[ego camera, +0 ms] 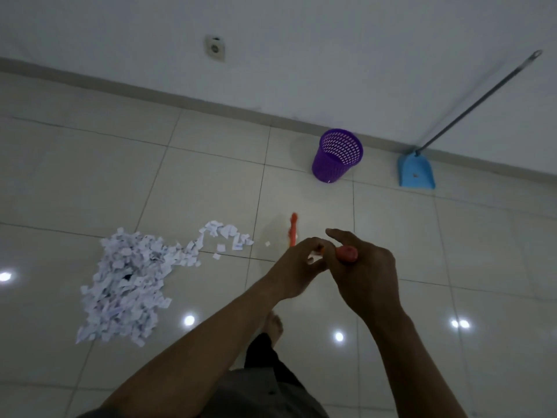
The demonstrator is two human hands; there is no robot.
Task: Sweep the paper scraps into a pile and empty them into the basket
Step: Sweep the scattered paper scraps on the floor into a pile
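White paper scraps [126,282] lie heaped on the tiled floor at the left, with a thinner trail [224,233] running right toward my hands. An orange broom [293,229] points down to the floor just right of that trail. My right hand [366,273] grips the handle's orange top end [346,254]. My left hand [297,267] holds the handle just below it, fingers curled round. A purple mesh basket [337,155] stands upright near the far wall. A blue dustpan [416,171] with a long grey handle leans against the wall to the basket's right.
The white wall and its skirting run across the back, with a socket [215,48] low on it. My bare foot [274,325] stands on the glossy tiles below my hands. Ceiling lights reflect in the floor.
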